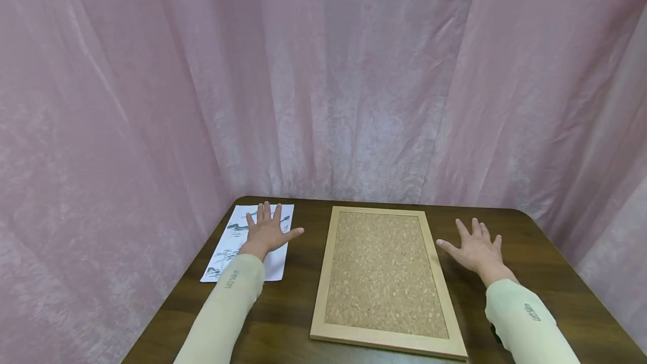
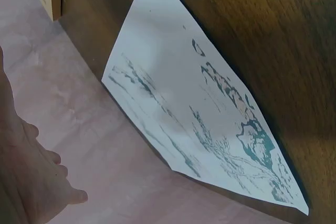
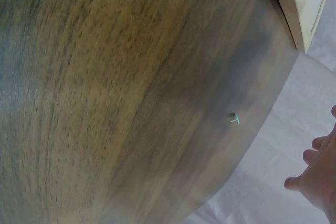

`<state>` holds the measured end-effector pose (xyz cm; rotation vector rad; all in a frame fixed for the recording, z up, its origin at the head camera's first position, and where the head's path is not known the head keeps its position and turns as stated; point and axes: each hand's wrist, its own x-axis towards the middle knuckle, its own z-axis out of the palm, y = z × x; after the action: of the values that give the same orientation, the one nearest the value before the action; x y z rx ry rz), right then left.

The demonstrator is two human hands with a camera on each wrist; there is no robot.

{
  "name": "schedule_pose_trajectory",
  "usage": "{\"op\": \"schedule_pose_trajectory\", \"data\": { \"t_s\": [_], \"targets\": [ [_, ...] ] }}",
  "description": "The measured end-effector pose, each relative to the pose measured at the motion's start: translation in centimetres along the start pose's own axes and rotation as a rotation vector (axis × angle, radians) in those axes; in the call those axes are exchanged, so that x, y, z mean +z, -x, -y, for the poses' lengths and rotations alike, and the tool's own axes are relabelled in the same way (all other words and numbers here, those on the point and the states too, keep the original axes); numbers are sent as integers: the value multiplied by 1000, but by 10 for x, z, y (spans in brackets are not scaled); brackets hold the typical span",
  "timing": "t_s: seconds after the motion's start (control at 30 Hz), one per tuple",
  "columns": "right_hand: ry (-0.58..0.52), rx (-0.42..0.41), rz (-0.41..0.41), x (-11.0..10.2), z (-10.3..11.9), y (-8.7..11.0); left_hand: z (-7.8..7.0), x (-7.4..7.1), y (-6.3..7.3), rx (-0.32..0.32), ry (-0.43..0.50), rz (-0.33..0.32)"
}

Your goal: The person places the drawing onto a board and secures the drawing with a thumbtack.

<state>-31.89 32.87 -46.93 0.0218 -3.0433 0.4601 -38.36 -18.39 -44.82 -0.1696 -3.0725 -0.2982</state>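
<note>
My left hand (image 1: pixel 266 235) is spread flat over a white sheet of paper (image 1: pixel 275 265) at the table's left, fingers straight, holding nothing. The sheet carries an ink-style landscape print in green and black, seen more fully in the left wrist view (image 2: pixel 173 77). In the middle lies a cork board (image 1: pixel 384 274) with a pale wooden frame. To its right, my right hand (image 1: pixel 477 249) hovers with fingers spread and nothing in it. A small green, pin-like object (image 3: pixel 235 118) lies on the table in the right wrist view; the head view does not show it.
Everything lies on a dark brown wooden table (image 1: pixel 298 308) with rounded far corners. Pink curtains (image 1: pixel 379 83) hang close behind its far edge and along both sides. The board's frame (image 3: pixel 296 19) stands slightly raised off the tabletop.
</note>
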Motion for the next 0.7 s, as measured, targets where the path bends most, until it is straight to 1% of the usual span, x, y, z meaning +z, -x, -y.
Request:
{"op": "schedule_pose_trajectory", "data": {
  "t_s": [0.17, 0.33, 0.7],
  "targets": [
    [-8, 1, -8, -4, -2, 0, 4, -4, -2, -8, 10, -3],
    [-27, 7, -10, -8, -6, -1, 9, -9, -2, -14, 0, -8],
    [-62, 33, -23, -14, -16, -1, 28, -13, 1, -29, 26, -31]
  ]
}}
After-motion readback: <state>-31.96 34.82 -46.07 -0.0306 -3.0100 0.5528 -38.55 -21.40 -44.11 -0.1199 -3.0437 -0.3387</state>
